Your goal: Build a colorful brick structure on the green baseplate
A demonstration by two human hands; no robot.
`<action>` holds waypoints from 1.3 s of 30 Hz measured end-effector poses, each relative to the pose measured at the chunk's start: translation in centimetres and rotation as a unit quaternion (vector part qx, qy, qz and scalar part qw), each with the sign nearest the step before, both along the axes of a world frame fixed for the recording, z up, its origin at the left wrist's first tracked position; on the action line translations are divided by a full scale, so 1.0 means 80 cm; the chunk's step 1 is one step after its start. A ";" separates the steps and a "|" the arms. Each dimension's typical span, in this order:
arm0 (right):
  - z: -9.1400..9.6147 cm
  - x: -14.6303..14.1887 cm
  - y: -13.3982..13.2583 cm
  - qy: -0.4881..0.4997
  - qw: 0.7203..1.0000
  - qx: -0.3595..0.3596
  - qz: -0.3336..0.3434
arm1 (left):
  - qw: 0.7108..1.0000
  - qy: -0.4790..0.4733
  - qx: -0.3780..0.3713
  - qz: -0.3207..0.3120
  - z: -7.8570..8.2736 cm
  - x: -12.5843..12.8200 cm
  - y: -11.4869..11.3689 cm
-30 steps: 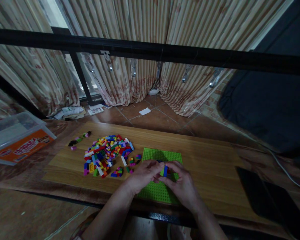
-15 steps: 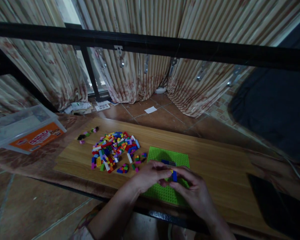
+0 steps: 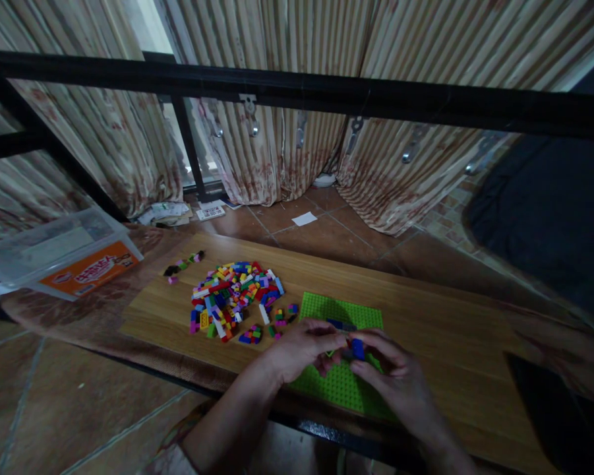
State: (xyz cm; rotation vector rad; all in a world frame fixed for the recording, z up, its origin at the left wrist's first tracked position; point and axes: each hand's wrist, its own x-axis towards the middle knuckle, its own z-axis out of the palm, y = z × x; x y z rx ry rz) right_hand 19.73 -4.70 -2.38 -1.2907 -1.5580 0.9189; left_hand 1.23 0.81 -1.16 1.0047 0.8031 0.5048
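Over the green studded baseplate (image 3: 333,303), my two hands meet, fingertips almost touching. My right hand (image 3: 395,373) pinches a blue toy brick (image 3: 358,349) between thumb and fingers. My left hand (image 3: 297,349) is closed at its fingertips on small toy bricks, mostly hidden; only bits of colour show beside the blue one. Whether the pieces in the two hands are joined, I cannot tell. Just behind my fingers, a dark blue and grey row of bricks (image 3: 340,324) sits on the baseplate.
A heap of mixed toy bricks (image 3: 237,293) lies left of the baseplate, with small clusters (image 3: 250,334) near it. A clear plastic box (image 3: 64,254) with an orange label stands far left. A dark flat object (image 3: 548,396) lies right. A black bar (image 3: 297,89) crosses ahead.
The view has shifted slightly, so everything sits a little further right. The blue brick has turned in my right fingers, and the yellow piece by my left thumb is now mostly hidden.
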 end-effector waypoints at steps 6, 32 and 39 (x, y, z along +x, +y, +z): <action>-0.029 0.021 0.013 -0.001 0.987 -0.051 -0.150 | 0.861 0.395 0.299 0.113 0.006 -0.039 0.026; -0.067 0.026 0.042 -0.117 0.980 -0.063 -0.148 | 0.714 0.560 0.406 0.108 -0.002 -0.055 0.037; -0.064 0.033 0.041 -0.105 0.983 -0.080 -0.126 | 0.787 0.418 0.450 0.056 -0.023 0.003 0.018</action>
